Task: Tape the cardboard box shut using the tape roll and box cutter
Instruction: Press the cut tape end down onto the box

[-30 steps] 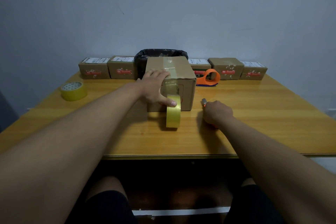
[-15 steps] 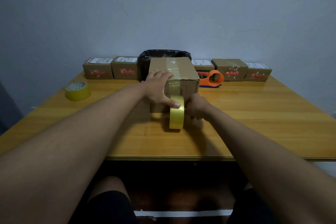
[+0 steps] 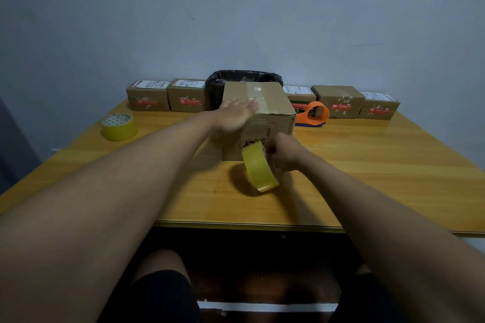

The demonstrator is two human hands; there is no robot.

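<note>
The brown cardboard box [image 3: 273,98] stands mid-table with clear tape running along its top seam. My left hand [image 3: 235,115] lies flat on the box top, holding nothing. A yellow tape roll [image 3: 258,168] leans tilted against the box's front face, its lower edge at the table. My right hand [image 3: 286,153] is a closed fist pressed to the right side of the roll. The box cutter is hidden inside that fist; only a small dark bit shows at the fingers.
A second yellow tape roll [image 3: 119,127] lies at the far left. An orange tape dispenser [image 3: 313,114] sits right of the box. Small labelled boxes [image 3: 148,98] line the back wall around a black-bagged bin [image 3: 244,77]. The table's front edge [image 3: 236,224] is near my legs.
My right hand lifted the box cutter from the table and moved left to the tape roll. My left hand slid from the front edge up onto the box top. The roll tilted.
</note>
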